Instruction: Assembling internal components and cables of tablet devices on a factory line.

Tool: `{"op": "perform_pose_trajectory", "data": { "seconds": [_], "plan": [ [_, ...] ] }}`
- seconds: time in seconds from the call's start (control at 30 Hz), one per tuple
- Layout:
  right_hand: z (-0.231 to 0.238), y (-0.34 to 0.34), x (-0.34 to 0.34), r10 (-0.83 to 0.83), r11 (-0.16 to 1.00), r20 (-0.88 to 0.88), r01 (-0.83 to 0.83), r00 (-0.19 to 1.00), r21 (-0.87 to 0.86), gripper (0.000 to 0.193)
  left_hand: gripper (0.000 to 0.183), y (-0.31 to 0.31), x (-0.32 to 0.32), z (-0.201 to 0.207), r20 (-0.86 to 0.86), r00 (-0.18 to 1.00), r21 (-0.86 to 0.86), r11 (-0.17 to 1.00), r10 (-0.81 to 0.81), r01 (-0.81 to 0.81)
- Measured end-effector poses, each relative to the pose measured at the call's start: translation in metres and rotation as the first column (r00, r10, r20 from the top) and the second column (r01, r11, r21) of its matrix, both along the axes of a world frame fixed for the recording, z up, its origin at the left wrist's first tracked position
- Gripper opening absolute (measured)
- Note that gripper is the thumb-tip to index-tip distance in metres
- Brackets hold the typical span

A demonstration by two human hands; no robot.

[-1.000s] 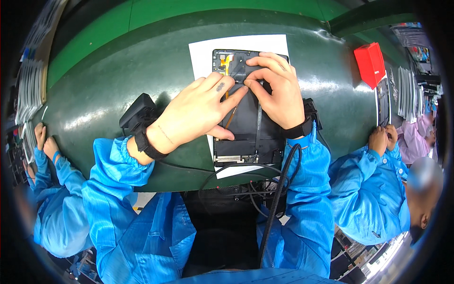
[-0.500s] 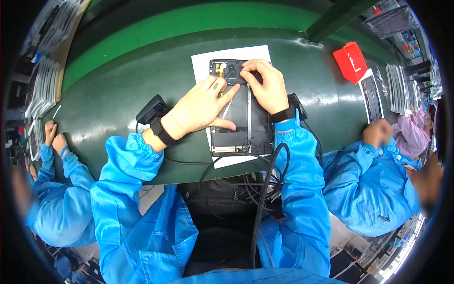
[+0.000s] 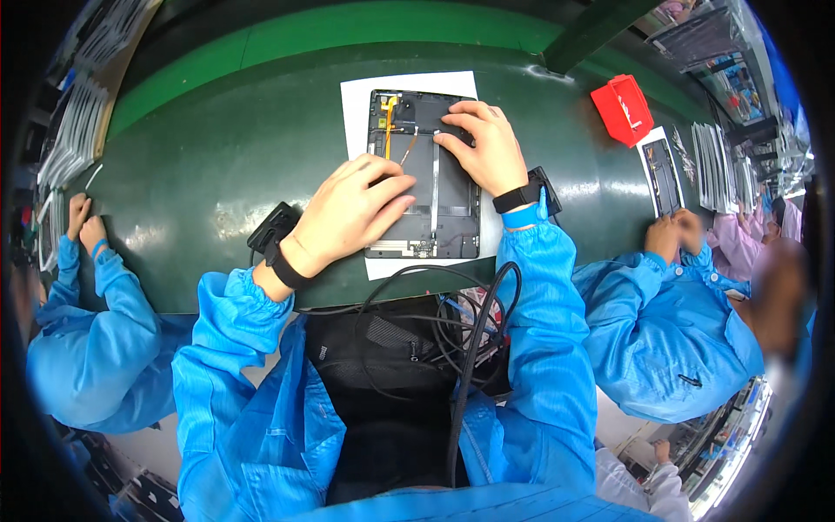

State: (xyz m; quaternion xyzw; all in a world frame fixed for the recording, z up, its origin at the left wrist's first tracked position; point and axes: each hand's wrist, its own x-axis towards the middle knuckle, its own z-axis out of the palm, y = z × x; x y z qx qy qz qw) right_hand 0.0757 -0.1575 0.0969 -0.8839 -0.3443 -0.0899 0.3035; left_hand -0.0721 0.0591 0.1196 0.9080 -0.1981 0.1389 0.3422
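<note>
An opened black tablet housing (image 3: 454, 184) lies on a white sheet (image 3: 355, 122), its inner side up. An orange ribbon cable (image 3: 388, 139) runs along its upper left, and a pale strip (image 3: 435, 193) goes down its middle. My left hand (image 3: 352, 209) is over the housing's left edge, fingers slightly bent and apart, nothing visible in them. At the upper right of the housing rests my right hand (image 3: 489, 150), its thumb and forefinger spread apart above the surface. Whether those fingertips touch it is hard to tell.
A red bin (image 3: 622, 110) with small pale pieces stands to the right. Co-workers' hands rest at both sides, the right one (image 3: 674, 233) by another tablet housing (image 3: 664, 178). Black cables (image 3: 470, 374) hang near my lap. Stacked panels (image 3: 74, 130) stand far left.
My left hand has drawn back toward the housing's lower left, uncovering the ribbon cable. My right thumb and forefinger have parted. The whole view has shifted slightly.
</note>
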Motion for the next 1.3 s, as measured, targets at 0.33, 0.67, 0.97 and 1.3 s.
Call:
{"op": "perform_pose_trajectory", "data": {
  "seconds": [0.33, 0.67, 0.97, 1.3],
  "plan": [
    [0.021, 0.004, -0.023, 0.024, 0.99, -0.01, -0.023, 1.0, 0.139, 0.01, 0.027, -0.028, -0.015, 0.001, -0.657, 0.659, -0.735, 0.507, -0.367, -0.45],
    [0.066, -0.018, -0.139, 0.242, 0.955, 0.014, -0.241, 0.97, 0.172, 0.032, 0.024, -0.049, -0.062, 0.019, -0.552, 0.695, -0.827, 0.198, -0.461, -0.526],
    [0.066, -0.023, -0.155, 0.291, 0.924, -0.146, -0.238, 0.945, 0.3, 0.027, 0.024, -0.042, -0.095, 0.027, -0.374, 0.916, -0.66, 0.736, -0.145, -0.153],
    [0.067, -0.023, -0.179, 0.304, 0.952, 0.114, -0.306, 0.946, -0.002, 0.029, 0.023, -0.042, -0.111, 0.023, -0.317, 0.944, -0.529, 0.843, -0.089, -0.098]
  ]
}}
